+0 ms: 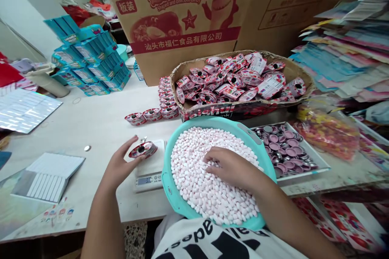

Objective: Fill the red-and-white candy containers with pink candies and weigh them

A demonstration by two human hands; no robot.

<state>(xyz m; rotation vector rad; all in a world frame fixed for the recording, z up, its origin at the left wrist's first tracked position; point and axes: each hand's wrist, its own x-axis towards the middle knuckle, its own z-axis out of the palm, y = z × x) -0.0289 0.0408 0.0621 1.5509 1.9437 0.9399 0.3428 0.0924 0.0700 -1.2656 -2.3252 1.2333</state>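
My left hand point(119, 162) is beside a small red-and-white printed candy box point(142, 150) with a dark round hole on top. Its thumb and forefinger are spread apart at the box's left end. Under that box is a white digital scale point(148, 181). My right hand point(226, 166) reaches into a turquoise basin point(169, 194) of small pale pink candies point(209, 198). There the fingers and thumb curl in a loose pinch among the candies; what lies under the fingertips is mostly hidden.
Matching boxes stand in rows point(152, 114) and fill a cardboard tray point(180, 109). Right of the basin, a white tray point(322, 168) holds pink round caps. Blue boxes point(91, 60) are stacked back left, before a large carton point(182, 48). Paper sheets point(343, 56) pile up at right.
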